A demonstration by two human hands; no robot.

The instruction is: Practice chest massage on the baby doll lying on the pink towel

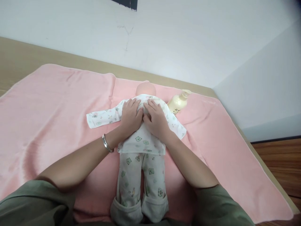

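A baby doll [145, 142] in a white printed top and trousers lies stretched out in front of me, its bald head [145, 88] at the far end. No face shows on it. My left hand [131, 114] rests flat on the upper left of its torso, fingers pointing away from me. On the upper right lies my right hand [156, 117], fingers spread. The two thumbs nearly meet at the middle. Both sleeves reach out sideways, and the trouser legs end in turned-up cuffs [127, 212].
A pink blanket [58, 125] with a few folds covers most of the wooden table [30, 51]. Right of the doll's shoulder, a pump bottle [178, 103] of pale yellow liquid lies tilted. A white wall [176, 40] stands behind, and wooden flooring [279, 166] shows at right.
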